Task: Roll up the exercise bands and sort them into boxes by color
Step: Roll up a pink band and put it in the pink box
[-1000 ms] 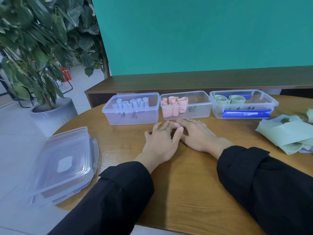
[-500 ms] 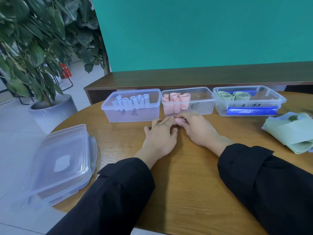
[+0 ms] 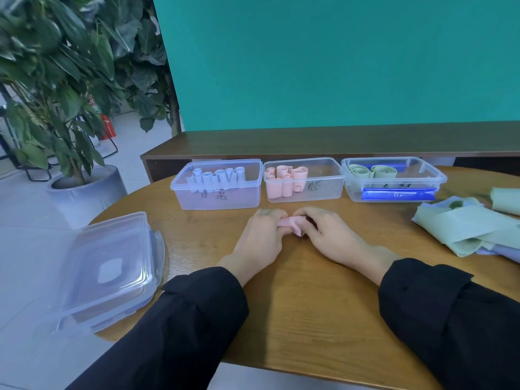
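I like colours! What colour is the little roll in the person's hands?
Pink. The roll shows in the head view, between both hands.

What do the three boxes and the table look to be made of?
Boxes: clear, slightly frosted plastic, since the rolled bands show through the walls. Table: wood or wood-look laminate, smooth brown with grain lines; which one cannot be told.

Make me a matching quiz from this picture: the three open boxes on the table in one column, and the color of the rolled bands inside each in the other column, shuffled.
Column one:
1. left box
2. middle box
3. right box

Column two:
A. green rolls
B. pale blue rolls
C. pink rolls

Pairs: 1-B, 2-C, 3-A.
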The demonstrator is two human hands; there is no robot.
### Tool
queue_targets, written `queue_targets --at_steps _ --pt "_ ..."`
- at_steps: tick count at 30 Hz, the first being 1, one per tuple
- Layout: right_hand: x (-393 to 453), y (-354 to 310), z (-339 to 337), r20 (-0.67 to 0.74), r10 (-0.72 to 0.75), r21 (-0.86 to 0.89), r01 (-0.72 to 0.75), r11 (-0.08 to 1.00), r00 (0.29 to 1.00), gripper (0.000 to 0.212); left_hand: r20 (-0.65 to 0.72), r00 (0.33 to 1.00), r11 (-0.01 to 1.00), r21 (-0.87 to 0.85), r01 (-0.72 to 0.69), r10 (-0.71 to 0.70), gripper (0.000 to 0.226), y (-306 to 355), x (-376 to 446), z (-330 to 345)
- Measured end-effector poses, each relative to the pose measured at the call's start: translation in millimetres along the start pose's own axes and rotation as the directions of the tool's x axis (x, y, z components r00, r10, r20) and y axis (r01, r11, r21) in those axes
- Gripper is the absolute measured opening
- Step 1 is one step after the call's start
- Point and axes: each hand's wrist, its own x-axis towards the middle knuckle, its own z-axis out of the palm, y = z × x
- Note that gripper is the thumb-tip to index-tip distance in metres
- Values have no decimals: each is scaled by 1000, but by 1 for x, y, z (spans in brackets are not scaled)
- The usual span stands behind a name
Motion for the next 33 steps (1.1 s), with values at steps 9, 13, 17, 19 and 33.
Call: queue_targets --at_steps 9,13,17,19,33 --pt "-42 -33 -28 26 -44 195 38 980 999 16 166 985 986 -151 65 -39 25 25 -39 -29" --pt "-60 -61 -42 80 -87 272 62 960 993 11 221 974 943 -316 108 -37 27 31 -63 -44" --pt "-73 -85 -53 65 -79 351 51 935 995 9 203 972 773 -596 216 -115 28 51 -90 -52" --pt "-77 -94 -56 75 -77 339 47 940 994 11 181 973 707 -670 228 -142 29 57 -100 -52" --pt "-67 -113 -39 -78 -10 300 33 953 997 10 160 921 -79 -987 141 -355 43 56 -90 -51"
